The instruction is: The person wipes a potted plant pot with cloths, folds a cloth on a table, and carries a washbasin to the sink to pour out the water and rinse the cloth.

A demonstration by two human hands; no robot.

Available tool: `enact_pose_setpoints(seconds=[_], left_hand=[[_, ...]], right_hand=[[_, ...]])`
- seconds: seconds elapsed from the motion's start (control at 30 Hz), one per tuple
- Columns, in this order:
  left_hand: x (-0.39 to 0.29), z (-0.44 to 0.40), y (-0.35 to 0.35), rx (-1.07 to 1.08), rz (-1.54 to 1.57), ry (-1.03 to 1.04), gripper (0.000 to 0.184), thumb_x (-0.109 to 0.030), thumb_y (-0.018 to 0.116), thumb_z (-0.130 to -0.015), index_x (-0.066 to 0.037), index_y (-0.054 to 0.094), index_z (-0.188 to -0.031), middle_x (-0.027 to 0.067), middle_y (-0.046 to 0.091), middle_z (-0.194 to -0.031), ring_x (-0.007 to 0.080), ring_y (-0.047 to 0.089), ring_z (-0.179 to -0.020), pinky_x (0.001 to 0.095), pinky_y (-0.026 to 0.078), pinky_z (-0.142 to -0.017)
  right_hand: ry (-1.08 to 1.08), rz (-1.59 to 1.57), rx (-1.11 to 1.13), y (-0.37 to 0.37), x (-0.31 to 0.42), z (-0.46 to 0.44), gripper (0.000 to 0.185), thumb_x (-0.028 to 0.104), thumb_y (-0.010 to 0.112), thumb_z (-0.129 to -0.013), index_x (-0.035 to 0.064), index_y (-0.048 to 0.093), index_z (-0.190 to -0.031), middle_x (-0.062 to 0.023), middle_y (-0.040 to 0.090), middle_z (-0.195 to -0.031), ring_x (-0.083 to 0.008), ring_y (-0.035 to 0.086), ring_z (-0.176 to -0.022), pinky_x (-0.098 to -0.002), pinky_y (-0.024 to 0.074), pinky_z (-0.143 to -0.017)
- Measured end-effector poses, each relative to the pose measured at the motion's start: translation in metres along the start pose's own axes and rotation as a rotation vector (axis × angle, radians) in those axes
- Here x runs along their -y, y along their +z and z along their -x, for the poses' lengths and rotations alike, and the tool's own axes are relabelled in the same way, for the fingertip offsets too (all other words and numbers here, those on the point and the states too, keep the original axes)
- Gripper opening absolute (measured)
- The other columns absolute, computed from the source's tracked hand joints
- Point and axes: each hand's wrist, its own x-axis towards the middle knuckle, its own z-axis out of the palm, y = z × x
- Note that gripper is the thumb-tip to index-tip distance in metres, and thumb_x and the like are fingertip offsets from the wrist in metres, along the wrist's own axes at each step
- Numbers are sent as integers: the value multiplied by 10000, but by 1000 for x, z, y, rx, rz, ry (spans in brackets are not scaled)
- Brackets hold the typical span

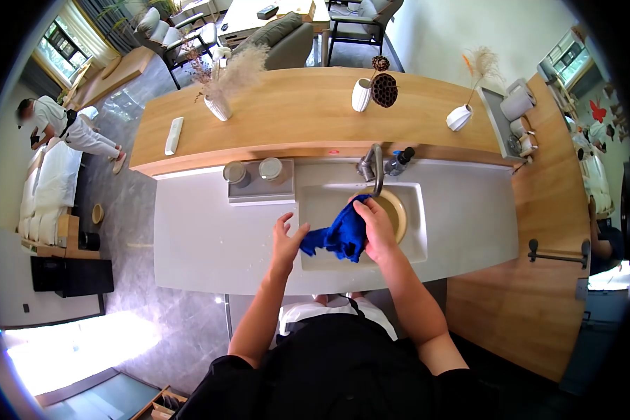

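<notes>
A bunched blue cloth (344, 231) hangs above the sink (416, 241), its lower edge ragged with folds. My right hand (378, 227) is closed around the cloth's upper right side. My left hand (285, 241) is beside the cloth's left end, fingers spread and thumb close to it; whether the thumb touches the fabric I cannot tell. Behind my right hand, a round pale yellow basin (399, 210) sits in the sink, partly covered by the hand and cloth. The curved metal faucet (378, 168) reaches over the basin.
A dark bottle (400, 161) stands beside the faucet. Left of the sink, a grey tray (260, 192) holds two lidded jars. Vases with dried plants line the raised wooden counter (294, 126). Far left, a person (66, 126) bends beside a white-covered sofa (49, 182).
</notes>
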Motion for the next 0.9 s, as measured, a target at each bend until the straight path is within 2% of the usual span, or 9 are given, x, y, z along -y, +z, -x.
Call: enact_pose_setpoints(seconds=[0.2,0.27,0.37,0.53,0.6,0.63,0.73,0.8,0.9], left_hand=[[-38,28,22,610,-224,440,642,-328,815,-846,-31,546,-1347,133,627,-1238,238,555,-1195,402,426,-1045],[-39,22,25,671,-210,423,538,-318,810,-859,-28,604,-1263,87,667,-1086,167,594,-1045,356,475,-951],[-69,30,20,801,-272,44,338,-262,739,-936,-38,658,-1176,10,680,-997,80,598,-899,249,498,-800],[-70,29,15,750,265,49,344,-264,644,-988,-1,632,-1210,77,700,-1081,169,657,-942,305,533,-817],[-79,30,15,685,486,-28,402,-296,594,-1011,-7,580,-1290,121,682,-1151,207,656,-985,343,535,-841],[-81,29,15,635,427,-31,440,-326,571,-1014,-15,548,-1325,133,671,-1179,235,658,-994,369,538,-845],[-89,34,17,571,640,-92,381,-264,588,-1010,-30,566,-1309,95,667,-1125,194,647,-939,344,535,-839],[-89,31,14,665,724,-125,456,-282,561,-1010,-16,508,-1377,128,645,-1224,249,640,-1070,391,514,-954],[-94,43,20,665,971,-199,546,-334,519,-1008,15,461,-1424,171,622,-1308,306,610,-1191,452,448,-1079]], right_hand=[[249,38,245,13,20,2,233,236,622,-1005,72,646,-1169,-31,676,-960,-129,674,-845,-285,558,-731],[294,20,309,10,30,-4,313,216,669,-976,57,617,-1241,-45,683,-1014,-140,678,-883,-288,559,-769],[118,253,313,4,48,-13,529,143,791,-869,35,555,-1330,-69,674,-1116,-149,653,-993,-302,527,-905],[-36,307,332,-37,2,-32,486,191,751,-908,45,558,-1330,-83,678,-1160,-160,631,-1059,-313,495,-952],[175,-216,289,-66,-44,-43,430,335,635,-993,54,565,-1311,-87,675,-1177,-179,637,-1063,-321,475,-971],[239,-135,202,-69,-61,-39,531,509,493,-1030,70,540,-1324,-123,635,-1270,-218,607,-1152,-366,468,-991],[311,-59,84,-64,-109,-15,719,639,445,-999,68,447,-1436,-152,528,-1426,-251,516,-1300,-403,445,-1040],[406,-116,149,-56,-132,-5,909,746,410,-945,60,316,-1534,-153,410,-1537,-286,388,-1423,-427,397,-1116],[491,-241,369,-51,-131,2,944,750,426,-926,57,284,-1551,-131,384,-1566,-260,458,-1388,-445,364,-1163]])
